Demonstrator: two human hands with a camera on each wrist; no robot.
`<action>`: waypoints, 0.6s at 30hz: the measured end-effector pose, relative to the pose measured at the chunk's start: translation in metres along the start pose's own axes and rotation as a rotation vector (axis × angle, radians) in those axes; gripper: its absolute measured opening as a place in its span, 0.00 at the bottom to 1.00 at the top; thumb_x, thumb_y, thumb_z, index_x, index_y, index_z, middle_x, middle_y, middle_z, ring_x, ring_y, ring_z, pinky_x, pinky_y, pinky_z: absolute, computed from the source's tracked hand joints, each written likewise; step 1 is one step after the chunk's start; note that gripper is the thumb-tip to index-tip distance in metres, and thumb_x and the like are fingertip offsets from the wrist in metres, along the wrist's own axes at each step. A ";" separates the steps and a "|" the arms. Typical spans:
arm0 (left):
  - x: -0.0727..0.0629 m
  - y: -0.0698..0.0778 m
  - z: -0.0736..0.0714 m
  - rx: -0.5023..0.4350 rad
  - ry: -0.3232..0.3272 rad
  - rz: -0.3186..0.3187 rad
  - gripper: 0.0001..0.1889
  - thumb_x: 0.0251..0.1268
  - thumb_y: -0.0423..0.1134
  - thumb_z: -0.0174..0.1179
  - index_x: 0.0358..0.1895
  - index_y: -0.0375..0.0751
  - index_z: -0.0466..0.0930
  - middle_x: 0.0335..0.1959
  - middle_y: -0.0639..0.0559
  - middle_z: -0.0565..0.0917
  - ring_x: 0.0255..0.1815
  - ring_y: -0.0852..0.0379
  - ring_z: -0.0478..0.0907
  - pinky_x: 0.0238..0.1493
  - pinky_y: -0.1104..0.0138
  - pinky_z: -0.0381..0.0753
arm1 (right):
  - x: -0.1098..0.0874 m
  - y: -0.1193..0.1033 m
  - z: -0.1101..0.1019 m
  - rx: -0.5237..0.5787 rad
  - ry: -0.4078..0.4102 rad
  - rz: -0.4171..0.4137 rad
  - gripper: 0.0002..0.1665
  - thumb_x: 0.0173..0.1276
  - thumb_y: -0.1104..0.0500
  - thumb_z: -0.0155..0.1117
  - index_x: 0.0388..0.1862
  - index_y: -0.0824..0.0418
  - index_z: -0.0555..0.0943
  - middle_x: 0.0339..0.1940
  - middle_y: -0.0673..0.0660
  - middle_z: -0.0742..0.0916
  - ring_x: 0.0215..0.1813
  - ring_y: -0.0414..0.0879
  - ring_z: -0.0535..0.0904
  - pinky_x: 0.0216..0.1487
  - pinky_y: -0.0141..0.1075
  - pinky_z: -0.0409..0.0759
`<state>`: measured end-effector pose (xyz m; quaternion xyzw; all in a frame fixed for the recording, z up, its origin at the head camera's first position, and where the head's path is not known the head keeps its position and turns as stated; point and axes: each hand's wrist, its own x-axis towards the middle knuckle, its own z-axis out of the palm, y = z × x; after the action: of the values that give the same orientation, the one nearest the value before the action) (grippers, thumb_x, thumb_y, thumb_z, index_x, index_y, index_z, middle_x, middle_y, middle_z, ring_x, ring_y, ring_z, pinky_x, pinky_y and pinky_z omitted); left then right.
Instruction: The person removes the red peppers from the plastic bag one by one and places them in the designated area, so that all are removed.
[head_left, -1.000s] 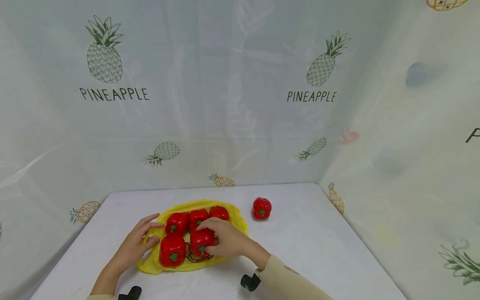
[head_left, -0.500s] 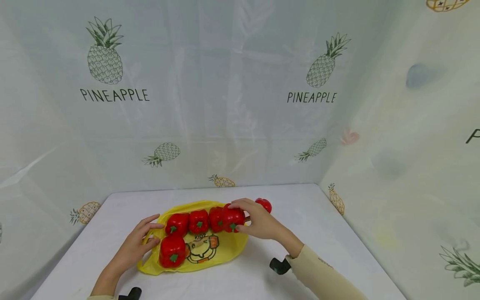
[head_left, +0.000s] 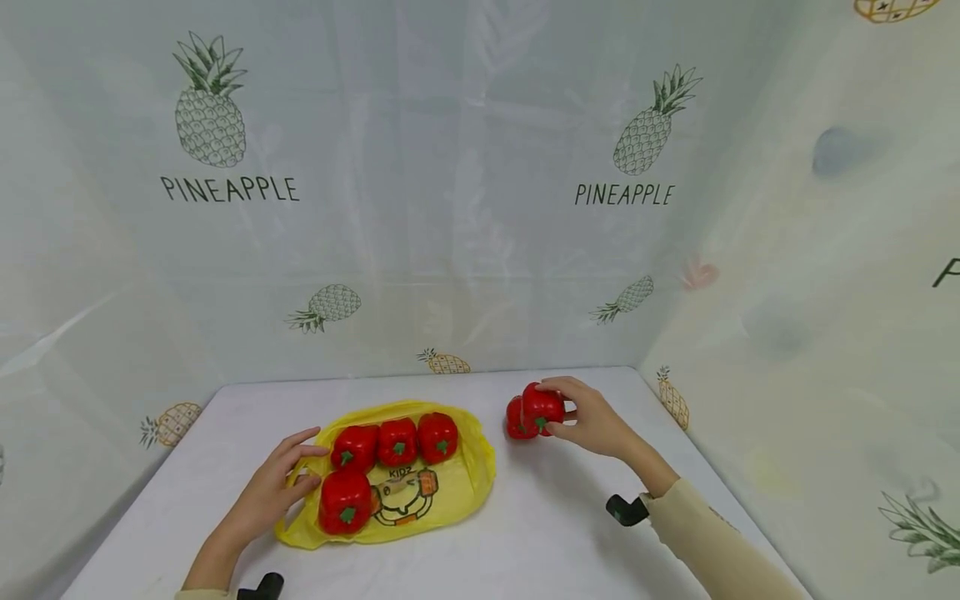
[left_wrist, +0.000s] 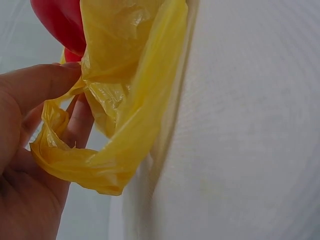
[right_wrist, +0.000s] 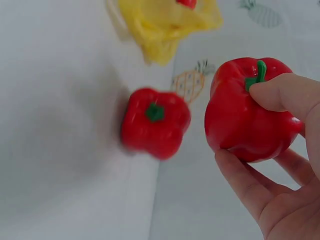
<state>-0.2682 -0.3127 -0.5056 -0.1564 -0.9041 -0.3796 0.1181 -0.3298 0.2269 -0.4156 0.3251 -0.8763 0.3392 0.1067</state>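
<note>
My right hand [head_left: 596, 421] grips a red bell pepper [head_left: 542, 408] with a green stem, its thumb beside the stem in the right wrist view. Another red bell pepper [right_wrist: 155, 122] sits on the table close by, partly hidden behind the held one in the head view. At the left, a yellow plastic bag [head_left: 453, 492] with a printed cartoon lies flat. Three bell peppers [head_left: 397, 442] stand in a row along its far side, and one larger-looking bell pepper [head_left: 346, 500] is at its near left. My left hand [left_wrist: 35, 135] pinches the bag's left end by its handle loop.
The white-covered table [head_left: 525, 533] runs back to a pale curtain [head_left: 420, 208] printed with pineapples. Another stretch of this curtain slants along the right side. A black wrist mount [head_left: 627, 510] sticks out beside the right sleeve.
My right hand has lifted the bell pepper from the near part of the bag and carried it rightward and back, beside the lone pepper. My left hand has stayed at the bag.
</note>
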 end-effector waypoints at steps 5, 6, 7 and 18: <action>0.000 0.000 0.000 0.004 -0.001 0.003 0.18 0.71 0.31 0.69 0.61 0.45 0.83 0.80 0.41 0.66 0.77 0.30 0.67 0.66 0.40 0.76 | -0.010 0.028 -0.015 -0.029 0.038 0.014 0.39 0.62 0.70 0.79 0.71 0.61 0.77 0.68 0.61 0.82 0.61 0.58 0.82 0.49 0.41 0.91; 0.000 0.000 0.000 0.006 -0.001 0.002 0.18 0.71 0.32 0.69 0.61 0.45 0.83 0.80 0.41 0.66 0.76 0.30 0.67 0.66 0.40 0.76 | -0.011 0.033 -0.017 -0.034 0.041 0.019 0.38 0.62 0.70 0.79 0.71 0.62 0.77 0.68 0.62 0.82 0.61 0.59 0.82 0.49 0.41 0.91; 0.000 0.000 0.000 0.006 -0.002 0.001 0.18 0.71 0.32 0.69 0.61 0.45 0.83 0.80 0.41 0.66 0.76 0.30 0.67 0.66 0.40 0.76 | -0.012 0.039 -0.018 -0.039 0.045 0.024 0.38 0.61 0.71 0.79 0.71 0.62 0.77 0.67 0.62 0.82 0.61 0.60 0.82 0.49 0.41 0.91; 0.000 -0.001 0.001 -0.003 0.002 -0.004 0.18 0.72 0.33 0.69 0.62 0.47 0.83 0.81 0.42 0.66 0.78 0.30 0.65 0.68 0.37 0.73 | -0.021 0.083 -0.021 -0.051 0.043 0.121 0.36 0.63 0.70 0.78 0.70 0.64 0.77 0.66 0.65 0.82 0.63 0.64 0.79 0.50 0.47 0.91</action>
<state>-0.2683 -0.3129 -0.5069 -0.1544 -0.9037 -0.3815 0.1179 -0.3674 0.2972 -0.4522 0.2612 -0.9002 0.3297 0.1130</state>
